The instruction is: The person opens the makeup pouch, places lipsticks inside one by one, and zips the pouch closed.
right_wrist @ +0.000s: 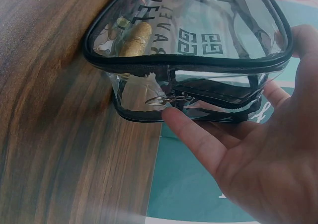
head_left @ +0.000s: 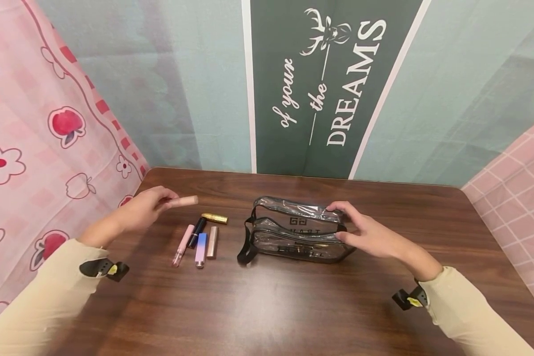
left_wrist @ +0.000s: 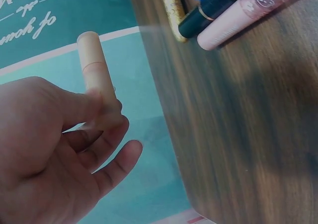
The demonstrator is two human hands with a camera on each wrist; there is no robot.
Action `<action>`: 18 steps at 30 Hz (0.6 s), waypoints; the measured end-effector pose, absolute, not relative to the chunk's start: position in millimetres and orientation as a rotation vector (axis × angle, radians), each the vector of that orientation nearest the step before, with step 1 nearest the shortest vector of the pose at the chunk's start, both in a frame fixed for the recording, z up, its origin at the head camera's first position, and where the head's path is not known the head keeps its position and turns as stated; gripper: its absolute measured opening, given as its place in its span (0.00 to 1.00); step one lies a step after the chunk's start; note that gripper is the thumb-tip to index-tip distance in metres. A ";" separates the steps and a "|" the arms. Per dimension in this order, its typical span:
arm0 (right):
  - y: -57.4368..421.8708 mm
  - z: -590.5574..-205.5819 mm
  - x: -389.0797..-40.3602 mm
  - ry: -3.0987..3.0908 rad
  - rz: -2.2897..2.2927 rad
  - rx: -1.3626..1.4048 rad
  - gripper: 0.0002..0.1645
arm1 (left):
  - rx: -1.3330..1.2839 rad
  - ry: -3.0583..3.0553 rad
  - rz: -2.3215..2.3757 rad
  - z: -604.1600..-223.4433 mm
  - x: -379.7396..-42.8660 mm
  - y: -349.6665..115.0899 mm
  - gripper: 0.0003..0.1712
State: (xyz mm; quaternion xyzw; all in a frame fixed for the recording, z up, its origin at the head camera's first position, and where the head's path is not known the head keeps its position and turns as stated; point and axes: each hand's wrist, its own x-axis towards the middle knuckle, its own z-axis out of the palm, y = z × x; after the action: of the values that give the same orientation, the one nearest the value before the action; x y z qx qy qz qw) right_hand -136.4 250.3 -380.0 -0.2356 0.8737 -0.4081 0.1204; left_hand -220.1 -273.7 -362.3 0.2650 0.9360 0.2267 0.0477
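Left hand (head_left: pixel 148 206) pinches a pale tube (head_left: pixel 185 201) by one end near the loose cosmetics (head_left: pixel 200 248) while the right hand (head_left: pixel 368 235) grips the clear pouch (head_left: pixel 309 238) on the table (head_left: pixel 160 316), I'm guessing so it won't slide around

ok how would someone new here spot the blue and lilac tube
On the brown wooden table, look to the left of the clear bag. There the blue and lilac tube lies between the black tube and the rose-gold tube. Unlike its neighbours, it fades from bright blue to lilac, with a silvery end.
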 end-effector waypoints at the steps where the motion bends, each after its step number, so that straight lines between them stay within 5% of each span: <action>1: 250.4 -380.0 -136.3 2.553 -1.192 -0.687 0.34 | 0.817 2.853 0.692 -360.9 -219.6 -272.6 0.09; 18: 250.1 -379.2 -137.3 2.556 -1.188 -0.687 0.34 | 0.977 2.845 0.699 -339.4 -214.0 -246.7 0.08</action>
State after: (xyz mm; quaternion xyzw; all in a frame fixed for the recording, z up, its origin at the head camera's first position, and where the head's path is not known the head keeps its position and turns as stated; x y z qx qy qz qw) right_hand -137.3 250.1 -379.2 -0.2350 0.8747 -0.4065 0.1197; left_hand -214.0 -246.7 -339.4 0.3164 0.9209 0.2263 0.0267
